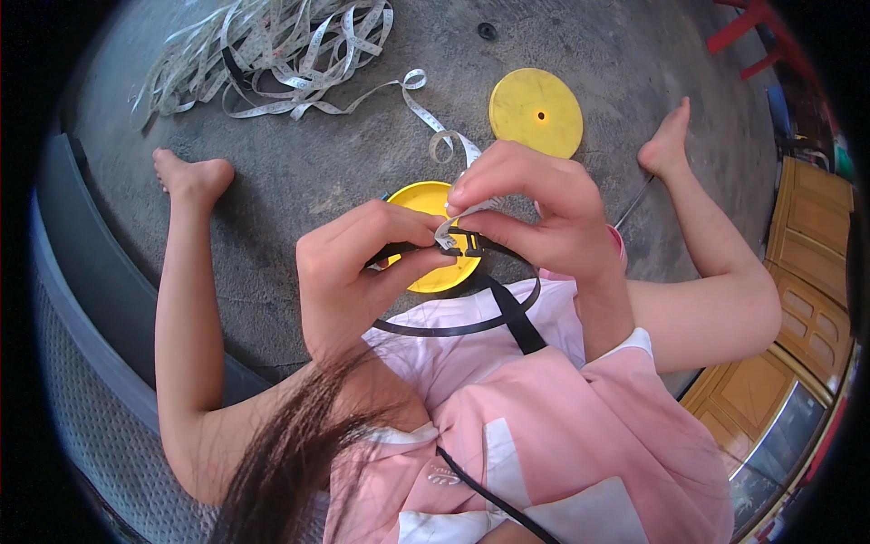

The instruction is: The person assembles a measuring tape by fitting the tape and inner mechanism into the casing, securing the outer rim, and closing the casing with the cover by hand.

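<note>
Between my legs, both hands meet over a shallow yellow round dish [421,197] on the floor. My left hand [344,258] is closed, pinching a small black slotted clip [467,243] on a thin black hoop [444,330]. Closed as well, my right hand [548,199] grips the end of a white measuring tape [446,234] between thumb and forefinger. That tape end curls down at the clip; whether it passes through the slot is hard to see. The hoop hangs in a loop below my hands, over my clothes.
A tangled heap of measuring tape [272,54] lies at the far left, with one strand running to my hands. Beyond my right hand is a yellow disc [536,95] with a centre hole. A small black ring [488,31] lies farther off. Wooden cabinets [807,272] stand right.
</note>
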Demonstrator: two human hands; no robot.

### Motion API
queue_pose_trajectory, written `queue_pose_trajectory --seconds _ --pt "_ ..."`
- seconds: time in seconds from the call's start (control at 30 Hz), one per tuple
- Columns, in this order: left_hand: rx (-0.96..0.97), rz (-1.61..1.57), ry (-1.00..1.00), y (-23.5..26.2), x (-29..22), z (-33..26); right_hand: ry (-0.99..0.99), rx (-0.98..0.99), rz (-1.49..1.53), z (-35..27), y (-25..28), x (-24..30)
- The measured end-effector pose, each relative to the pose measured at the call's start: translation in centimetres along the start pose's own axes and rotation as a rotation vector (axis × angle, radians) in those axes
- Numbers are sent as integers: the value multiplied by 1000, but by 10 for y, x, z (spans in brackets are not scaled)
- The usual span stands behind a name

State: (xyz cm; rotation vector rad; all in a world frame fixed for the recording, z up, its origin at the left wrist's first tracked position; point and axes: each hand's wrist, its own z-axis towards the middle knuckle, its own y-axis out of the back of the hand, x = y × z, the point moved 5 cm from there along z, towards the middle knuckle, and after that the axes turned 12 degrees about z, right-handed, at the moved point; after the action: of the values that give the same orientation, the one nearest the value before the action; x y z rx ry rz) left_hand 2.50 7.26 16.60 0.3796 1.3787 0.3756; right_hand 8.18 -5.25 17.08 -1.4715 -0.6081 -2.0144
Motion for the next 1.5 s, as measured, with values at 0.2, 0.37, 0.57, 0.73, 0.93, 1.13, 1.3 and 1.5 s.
queue_pose_trajectory --seconds 0.2,0.37,0.57,0.73,0.93,1.13,1.3,1.5 --pt "-27 -34 -52 -2 4 0 10 -36 56 -5 10 -2" --pt "-33 -54 -67 -1 4 -2 57 12 64 -3 6 3" --pt "-21 -54 -69 -1 3 -1 102 63 46 -3 7 4" --pt "-8 -88 -45 -1 4 -3 179 76 -1 -1 4 9" --pt "12 -155 -50 -4 7 0 237 93 -92 -6 6 12" --pt "57 -102 32 -4 11 -1 52 133 16 -5 3 0" --pt "38 -76 86 -12 14 2 -355 -93 372 -14 4 -18" --pt "-24 -163 78 -21 20 4 -304 -37 430 -13 10 -41"
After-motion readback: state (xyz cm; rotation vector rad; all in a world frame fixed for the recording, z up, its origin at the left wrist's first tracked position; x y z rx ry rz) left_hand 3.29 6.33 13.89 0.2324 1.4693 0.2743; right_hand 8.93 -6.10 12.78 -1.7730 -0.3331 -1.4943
